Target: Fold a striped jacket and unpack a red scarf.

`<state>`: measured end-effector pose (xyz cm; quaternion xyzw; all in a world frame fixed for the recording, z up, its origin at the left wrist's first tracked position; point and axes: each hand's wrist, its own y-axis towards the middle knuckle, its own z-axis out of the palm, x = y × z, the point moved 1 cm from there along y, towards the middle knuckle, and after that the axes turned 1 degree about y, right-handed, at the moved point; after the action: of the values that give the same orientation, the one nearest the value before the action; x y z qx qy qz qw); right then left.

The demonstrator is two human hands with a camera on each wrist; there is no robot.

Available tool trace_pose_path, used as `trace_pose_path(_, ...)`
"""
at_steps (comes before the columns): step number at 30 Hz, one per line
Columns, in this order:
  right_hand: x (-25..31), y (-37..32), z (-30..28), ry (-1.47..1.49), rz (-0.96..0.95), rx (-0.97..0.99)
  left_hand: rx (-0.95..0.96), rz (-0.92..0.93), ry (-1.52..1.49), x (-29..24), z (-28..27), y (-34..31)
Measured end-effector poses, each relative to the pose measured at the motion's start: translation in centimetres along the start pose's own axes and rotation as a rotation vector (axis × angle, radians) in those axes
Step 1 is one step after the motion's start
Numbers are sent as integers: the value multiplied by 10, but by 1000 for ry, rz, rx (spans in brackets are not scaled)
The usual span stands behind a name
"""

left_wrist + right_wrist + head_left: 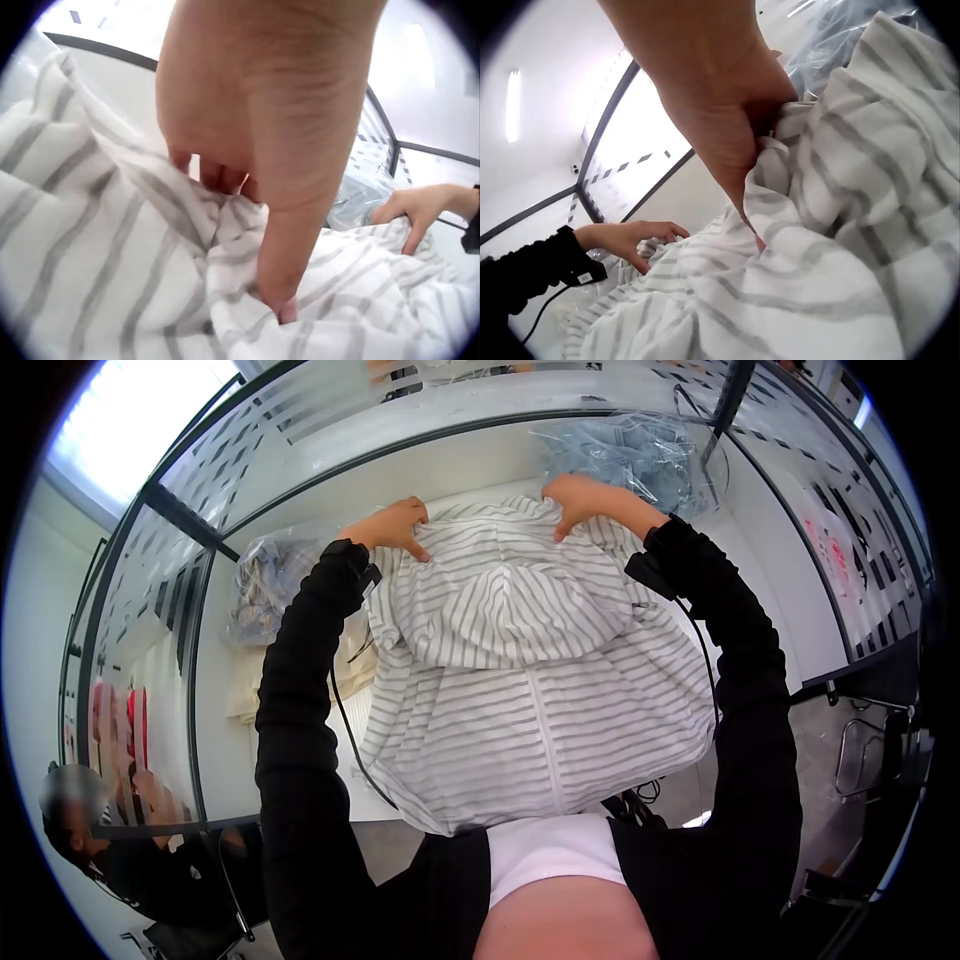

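Note:
A white garment with grey stripes (520, 700), with a hood and a front zip, lies spread before the person. At its far left edge the left hand (393, 528) pinches the cloth, thumb apart from the fingers. The right hand (590, 502) grips the far right edge in the same way. In the left wrist view, the left hand (262, 127) has its thumb pressed into bunched striped cloth (97, 247), its fingertips partly hidden. The right wrist view shows the right hand (720, 112) with folds of cloth (817, 292) around its thumb; its fingers are mostly hidden.
Clear bags hold blue items (640, 460) at the back right and patterned items (268, 585) at the left. Cream cloth (245, 685) lies below the left bag. Dark-framed partitions (185, 520) surround the table. Another person (150, 875) sits at lower left.

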<state>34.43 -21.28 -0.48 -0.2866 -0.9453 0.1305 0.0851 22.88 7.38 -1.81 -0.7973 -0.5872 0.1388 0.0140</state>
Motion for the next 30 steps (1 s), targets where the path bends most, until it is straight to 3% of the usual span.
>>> trace_pose_path(4,-2,1,0,12,-163,21,24,-21,-62,-9,1,-9)
trace_pose_path(7,-9,-17,-3,186,-245,-161,33,-118,-108,-15,2,-16)
trace_pose_path(8,-6,-27,-12,256,-167,-114,21,-146,-114,-14,4,-19)
trace_pose_path(12,-10,-41,-29,289,-189,37,-168,-109,-12,7,1,-24)
trace_pose_path(13,-13,-41,-33,246,-190,-32,-236,-78,9,10,-3,-24)
trace_pose_path(15,-18,-43,-42,159,-191,-170,-247,-209,-200,-13,-38,-35)
trace_pose_path(16,-18,-45,-49,86,-147,-249,-273,-184,-117,-10,-47,-31)
trace_pose_path(18,-17,-46,-66,-63,-58,-416,-486,-153,-68,-1,-62,-21)
trace_pose_path(21,-21,-32,-86,-80,29,-655,-702,-179,-34,0,-82,-20)
trace_pose_path(24,-16,-31,-104,-39,-22,-967,-834,-236,-32,-5,-85,-33)
trace_pose_path(27,-31,-20,-99,-131,-208,-1044,-807,-236,-10,10,-49,-31)
trace_pose_path(28,-26,-25,-95,-212,-350,-1169,-757,-215,-8,16,-33,-32)
trace_pose_path(30,-18,-29,-84,-307,-244,-1080,-654,-172,-15,18,-13,-25)
